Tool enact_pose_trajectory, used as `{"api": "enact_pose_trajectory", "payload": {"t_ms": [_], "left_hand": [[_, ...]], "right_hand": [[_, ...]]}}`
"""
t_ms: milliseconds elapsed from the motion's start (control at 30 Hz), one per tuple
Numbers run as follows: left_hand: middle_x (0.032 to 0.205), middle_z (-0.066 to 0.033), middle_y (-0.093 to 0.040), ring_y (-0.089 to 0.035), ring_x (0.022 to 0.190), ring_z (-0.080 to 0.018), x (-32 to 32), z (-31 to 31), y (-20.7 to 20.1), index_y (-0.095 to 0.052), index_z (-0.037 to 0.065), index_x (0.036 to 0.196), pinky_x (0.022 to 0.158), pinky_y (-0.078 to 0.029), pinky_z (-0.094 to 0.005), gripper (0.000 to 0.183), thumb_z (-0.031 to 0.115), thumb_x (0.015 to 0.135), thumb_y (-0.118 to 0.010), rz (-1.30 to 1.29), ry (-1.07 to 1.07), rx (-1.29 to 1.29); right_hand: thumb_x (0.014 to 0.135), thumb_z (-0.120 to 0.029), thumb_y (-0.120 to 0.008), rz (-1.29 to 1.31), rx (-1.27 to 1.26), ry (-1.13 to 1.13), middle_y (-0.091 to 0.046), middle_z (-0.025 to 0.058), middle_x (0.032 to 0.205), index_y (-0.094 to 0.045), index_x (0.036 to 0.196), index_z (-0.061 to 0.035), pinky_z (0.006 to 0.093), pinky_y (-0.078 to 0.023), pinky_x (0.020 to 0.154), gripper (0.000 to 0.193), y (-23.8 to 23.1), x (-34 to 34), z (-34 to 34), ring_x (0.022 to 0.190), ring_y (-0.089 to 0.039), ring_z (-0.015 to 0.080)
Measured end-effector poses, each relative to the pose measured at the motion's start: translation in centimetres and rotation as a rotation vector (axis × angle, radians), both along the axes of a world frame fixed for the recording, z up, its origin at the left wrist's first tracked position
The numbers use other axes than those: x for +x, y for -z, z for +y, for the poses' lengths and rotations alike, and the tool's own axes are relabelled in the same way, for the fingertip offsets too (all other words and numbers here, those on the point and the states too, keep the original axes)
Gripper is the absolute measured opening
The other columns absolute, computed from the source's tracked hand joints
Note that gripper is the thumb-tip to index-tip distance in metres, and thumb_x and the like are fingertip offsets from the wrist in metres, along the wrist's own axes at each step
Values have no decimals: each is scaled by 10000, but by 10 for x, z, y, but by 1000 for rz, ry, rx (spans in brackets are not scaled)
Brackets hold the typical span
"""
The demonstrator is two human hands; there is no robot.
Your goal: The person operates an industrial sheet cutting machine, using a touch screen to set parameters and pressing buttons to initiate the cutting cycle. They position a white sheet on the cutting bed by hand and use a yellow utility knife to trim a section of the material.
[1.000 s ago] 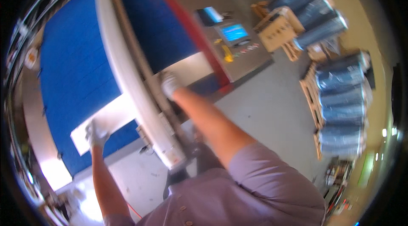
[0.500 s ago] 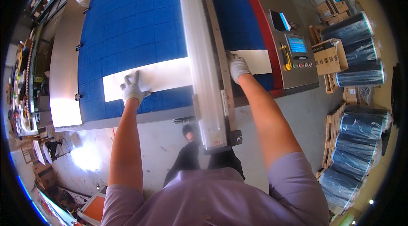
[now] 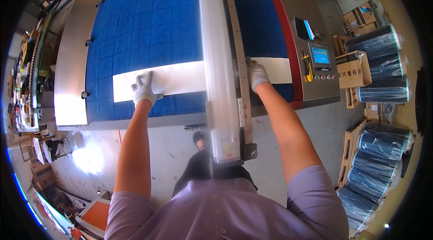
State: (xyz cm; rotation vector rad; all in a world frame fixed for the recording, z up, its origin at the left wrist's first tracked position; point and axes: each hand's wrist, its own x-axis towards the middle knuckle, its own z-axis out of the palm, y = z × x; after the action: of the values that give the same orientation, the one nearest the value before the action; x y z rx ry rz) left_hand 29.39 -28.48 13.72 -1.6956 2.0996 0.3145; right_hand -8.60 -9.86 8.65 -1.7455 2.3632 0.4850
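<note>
My left hand (image 3: 144, 91), in a pale knit glove, lies with spread fingers on a long white strip (image 3: 178, 77) across a blue table surface (image 3: 149, 23). My right hand (image 3: 257, 75), gloved too, rests on the strip's right part (image 3: 277, 69), its fingers stretched forward close against the right side of a crossing machine beam (image 3: 218, 64). The beam hides the middle of the strip and partly covers my right fingertips. Neither hand grasps anything that I can see.
A control panel with a screen (image 3: 320, 55), buttons and a yellow-handled tool (image 3: 309, 70) sits on the right. Farther right are plastic-wrapped dark rolls (image 3: 383, 88) and a cardboard box (image 3: 353, 69). The beam's end juts toward my body. Shelves (image 3: 27, 86) stand at the left.
The view has tilted and shifted slightly. Both hands stay at about the same places on the strip, and the beam keeps its place over it.
</note>
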Motion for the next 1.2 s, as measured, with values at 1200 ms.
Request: {"api": "enact_pose_trajectory", "payload": {"t_ms": [1200], "left_hand": [[1569,-121,-228,-341,1360,-460,-1,2,2,-264,406,1510,1018,-515,-495,1089,423,622,-893,42,23,-16]], "right_hand": [[807,-68,-619,-77,-109,-67,-420,154,1465,-401,1448,-65,405,-397,1046,677,16,52,-35,1285,-459,311]]}}
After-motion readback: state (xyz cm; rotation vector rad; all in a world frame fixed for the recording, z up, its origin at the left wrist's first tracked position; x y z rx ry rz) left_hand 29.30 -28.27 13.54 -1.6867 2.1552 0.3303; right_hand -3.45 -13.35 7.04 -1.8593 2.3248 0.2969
